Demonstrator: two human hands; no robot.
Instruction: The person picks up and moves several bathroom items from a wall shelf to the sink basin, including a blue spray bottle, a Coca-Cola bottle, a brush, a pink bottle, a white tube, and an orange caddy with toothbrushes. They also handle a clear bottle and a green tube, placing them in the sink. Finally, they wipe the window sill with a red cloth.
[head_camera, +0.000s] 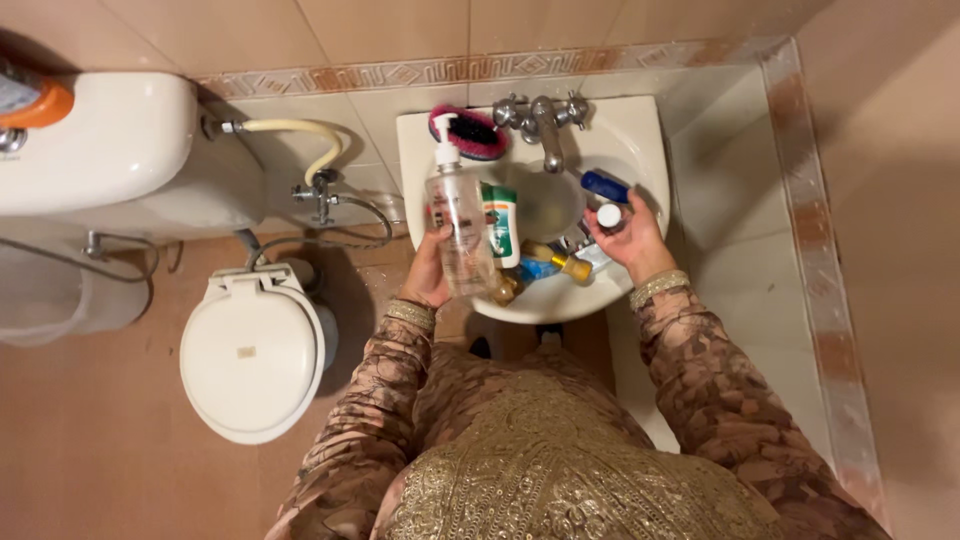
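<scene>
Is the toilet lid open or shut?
Shut. The white toilet lid lies flat over the bowl, and no water or seat opening shows.

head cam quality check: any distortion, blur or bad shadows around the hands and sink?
Head view: wide-angle bending curves the tile border and walls near the edges; warm, dim light; the left hand on the clear pump bottle and the right hand holding a small white-capped item read slightly soft; small things in the sink blur together; soft shadow beside the toilet; no harsh glare.
</scene>
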